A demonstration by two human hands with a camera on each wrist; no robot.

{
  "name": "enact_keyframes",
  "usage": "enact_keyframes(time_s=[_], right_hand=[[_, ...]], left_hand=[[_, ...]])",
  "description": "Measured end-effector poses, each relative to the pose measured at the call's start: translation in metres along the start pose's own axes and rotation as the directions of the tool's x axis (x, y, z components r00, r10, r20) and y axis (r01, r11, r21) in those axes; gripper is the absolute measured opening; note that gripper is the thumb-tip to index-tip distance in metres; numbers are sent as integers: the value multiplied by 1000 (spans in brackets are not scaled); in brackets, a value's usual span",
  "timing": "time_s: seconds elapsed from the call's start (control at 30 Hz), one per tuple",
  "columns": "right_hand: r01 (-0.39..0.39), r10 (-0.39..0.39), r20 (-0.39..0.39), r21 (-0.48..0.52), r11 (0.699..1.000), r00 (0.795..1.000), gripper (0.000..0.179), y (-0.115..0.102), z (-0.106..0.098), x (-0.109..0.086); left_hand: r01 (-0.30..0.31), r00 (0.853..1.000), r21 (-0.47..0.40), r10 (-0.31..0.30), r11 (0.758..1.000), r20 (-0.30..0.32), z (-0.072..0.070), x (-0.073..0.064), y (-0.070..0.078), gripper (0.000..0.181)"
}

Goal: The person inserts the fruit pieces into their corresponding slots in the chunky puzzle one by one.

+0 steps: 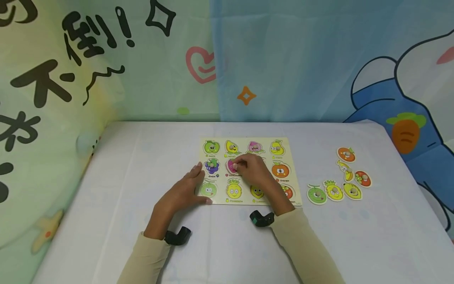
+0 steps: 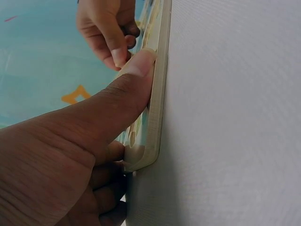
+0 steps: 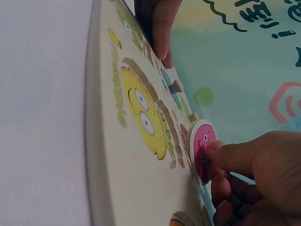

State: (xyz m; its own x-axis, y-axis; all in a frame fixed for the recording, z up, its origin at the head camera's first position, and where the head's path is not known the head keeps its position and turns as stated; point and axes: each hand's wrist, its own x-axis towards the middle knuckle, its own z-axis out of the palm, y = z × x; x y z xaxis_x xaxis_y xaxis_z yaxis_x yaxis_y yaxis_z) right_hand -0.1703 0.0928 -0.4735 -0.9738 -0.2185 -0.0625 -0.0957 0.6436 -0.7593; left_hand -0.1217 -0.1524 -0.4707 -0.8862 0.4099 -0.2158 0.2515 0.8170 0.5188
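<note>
A cream wooden fruit puzzle board [image 1: 220, 200] lies flat on the table. My right hand [image 1: 256, 170] pinches the pink strawberry piece [image 3: 199, 141] between thumb and fingers, over the strawberry spot in the middle row. In the right wrist view, this piece stands out from the board's face. My left hand [image 1: 182, 195] rests at the board's lower left corner, thumb pressing on the front edge and the other fingers along the left side. Knobbed pieces sit in the top row, and the grape piece [image 1: 212, 166] is in place beside the strawberry spot. The pineapple recess [image 3: 143, 110] shows its printed picture.
Right of the board lie several loose fruit pieces: an orange [image 1: 346, 154], a banana [image 1: 345, 170], a red one [image 1: 363, 178], a lemon [image 1: 352, 191], a pineapple [image 1: 333, 191] and a green melon [image 1: 317, 195]. A printed cloth backdrop [image 1: 301, 67] rises behind the white table.
</note>
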Motion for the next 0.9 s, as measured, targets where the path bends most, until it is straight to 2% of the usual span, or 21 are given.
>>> enact_keyframes(time_s=[0.3,0.6,0.9], right_hand=[[25,-25,-2,-80,996,1000,15,-6,2,1],[6,-5,8,-144,990,1000,15,-9,6,4],[-3,6,22,-152,988,1000,16,-11,8,5]], left_hand=[[6,1000,-7,-6,1000,-4,0,1,-1,104],[-1,1000,-5,1,1000,-7,1,2,-1,104],[20,1000,3,-20,1000,-1,1,3,-1,104]])
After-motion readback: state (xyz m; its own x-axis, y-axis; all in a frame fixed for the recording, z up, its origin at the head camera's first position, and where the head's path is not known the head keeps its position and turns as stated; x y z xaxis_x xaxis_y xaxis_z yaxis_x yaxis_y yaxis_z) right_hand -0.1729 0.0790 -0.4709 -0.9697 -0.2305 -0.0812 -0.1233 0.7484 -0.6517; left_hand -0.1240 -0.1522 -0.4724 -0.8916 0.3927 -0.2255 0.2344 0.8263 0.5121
